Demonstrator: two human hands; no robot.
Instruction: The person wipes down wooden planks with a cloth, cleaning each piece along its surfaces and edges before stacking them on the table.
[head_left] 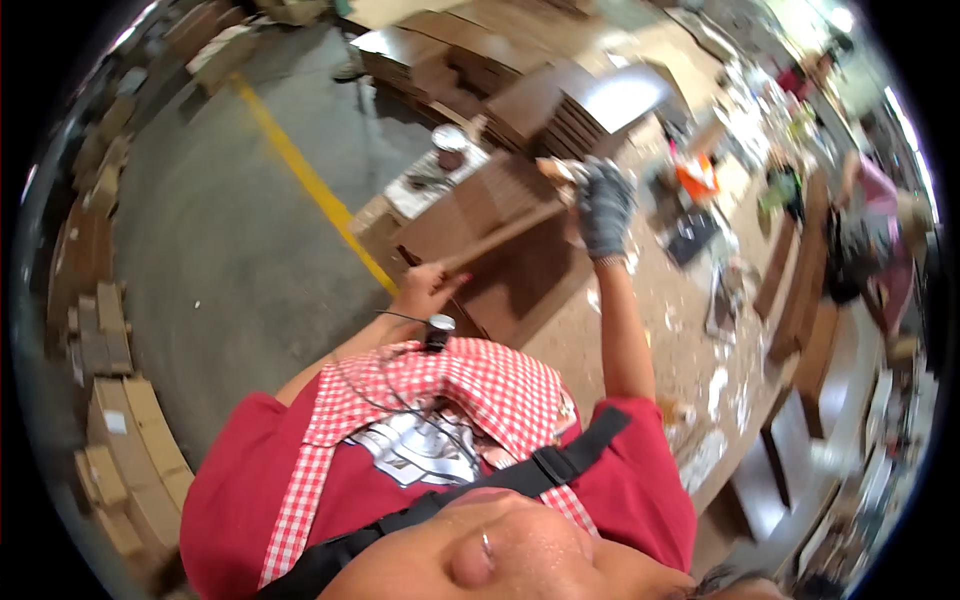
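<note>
A workshop with a grey concrete floor [210, 250] crossed by a yellow line. The bare left hand [425, 290] grips the near end of a long wooden strip [500, 235] above brown panels [520, 270]; farther out, the raised, gloved right hand [603, 205] clasps its far end.

— What is the person wearing?
— A red short-sleeved shirt with a grey print, low in the frame, and a red-and-white checked cloth over the chest.
— Anything else?
— A black strap, a thin black cable with a small clip, and a grey knit glove on the right hand [604, 205]; the left hand [428, 290] is bare.
</note>
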